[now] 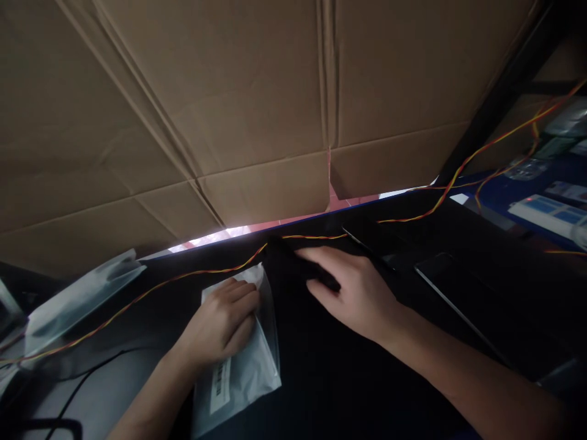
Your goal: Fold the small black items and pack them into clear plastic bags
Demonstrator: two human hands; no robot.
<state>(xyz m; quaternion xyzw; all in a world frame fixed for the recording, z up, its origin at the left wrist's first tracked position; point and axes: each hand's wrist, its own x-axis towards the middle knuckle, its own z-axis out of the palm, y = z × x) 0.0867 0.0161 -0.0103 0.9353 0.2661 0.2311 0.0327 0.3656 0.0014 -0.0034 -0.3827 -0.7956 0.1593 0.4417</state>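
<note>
Curled over the upper part of a translucent plastic bag [250,379] with a white printed label is my left hand [229,315], its fingers closed on it. My right hand [353,287] grips a dark black object [287,263] between thumb and fingers, beside the bag's top corner. That object blends into the black table surface [312,366], so its kind is unclear. Just past the right hand lies a dark flat phone-like device [369,235]. A larger dark flat device [477,305] with a pale edge lies right of the right forearm.
A brown cardboard sheet [257,104] stands behind the table. Twisted red-and-yellow wire [183,278] runs along the back edge. Another plastic bag [87,299] lies at left, near a thin black cable [87,379]. A white-and-blue box [550,214] sits on a blue surface at right.
</note>
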